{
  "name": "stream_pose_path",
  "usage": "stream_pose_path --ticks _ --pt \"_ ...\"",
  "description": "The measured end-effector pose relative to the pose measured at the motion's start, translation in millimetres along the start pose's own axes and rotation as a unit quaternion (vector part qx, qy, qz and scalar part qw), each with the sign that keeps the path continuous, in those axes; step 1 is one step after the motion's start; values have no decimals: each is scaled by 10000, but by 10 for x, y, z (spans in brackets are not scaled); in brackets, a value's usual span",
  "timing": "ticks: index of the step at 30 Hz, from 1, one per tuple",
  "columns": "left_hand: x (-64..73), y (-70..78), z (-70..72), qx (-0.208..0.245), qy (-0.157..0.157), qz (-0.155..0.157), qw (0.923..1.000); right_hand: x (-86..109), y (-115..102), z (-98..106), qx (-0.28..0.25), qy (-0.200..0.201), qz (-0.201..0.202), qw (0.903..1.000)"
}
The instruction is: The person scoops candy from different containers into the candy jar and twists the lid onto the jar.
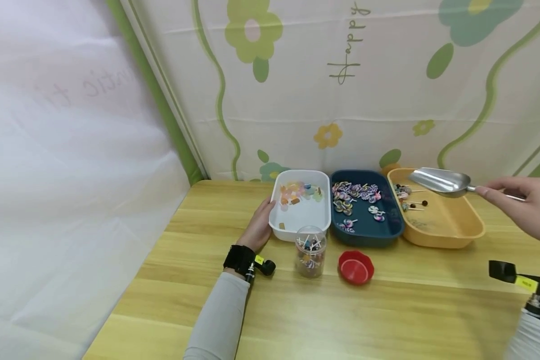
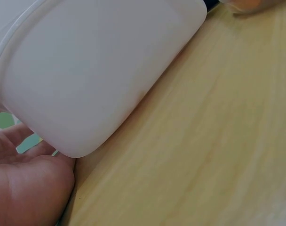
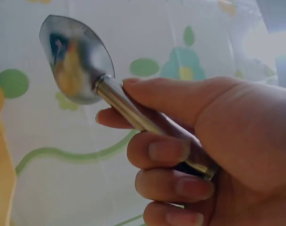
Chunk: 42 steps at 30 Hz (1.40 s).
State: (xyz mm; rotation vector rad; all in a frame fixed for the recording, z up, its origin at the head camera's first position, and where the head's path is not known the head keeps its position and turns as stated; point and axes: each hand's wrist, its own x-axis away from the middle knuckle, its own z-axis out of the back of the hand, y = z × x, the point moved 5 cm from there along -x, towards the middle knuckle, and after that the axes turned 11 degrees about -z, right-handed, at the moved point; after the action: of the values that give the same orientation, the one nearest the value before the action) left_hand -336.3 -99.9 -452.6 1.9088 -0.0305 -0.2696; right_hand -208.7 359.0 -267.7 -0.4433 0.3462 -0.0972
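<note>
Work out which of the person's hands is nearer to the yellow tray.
Right. The right hand holds the metal scoop, just right of the yellow tray. The left hand touches the white tray, beyond the blue tray.

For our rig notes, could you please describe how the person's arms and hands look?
Both arms wear pale grey sleeves. Each wrist has a black strap, a small black camera and a yellow label. The left hand and right hand are gloveless.
</note>
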Motion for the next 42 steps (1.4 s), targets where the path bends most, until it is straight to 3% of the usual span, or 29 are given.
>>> stream_pose_path --ticks 9,16,32,42 --pt "-13 9 -9 -7 11 39 10000 -200 505 -270 524 -463 -412 9967" --pt "-7 26 -15 76 -92 -82 9999 -245 714 -424 963 -841 -614 9899" --pt "12 11 -9 38 28 27 10000 -295 827 -695 918 -1420 -887 9816" --pt "8 7 -9 41 -12 -2 10000 -310 784 -798 733 -1995 -369 9765"
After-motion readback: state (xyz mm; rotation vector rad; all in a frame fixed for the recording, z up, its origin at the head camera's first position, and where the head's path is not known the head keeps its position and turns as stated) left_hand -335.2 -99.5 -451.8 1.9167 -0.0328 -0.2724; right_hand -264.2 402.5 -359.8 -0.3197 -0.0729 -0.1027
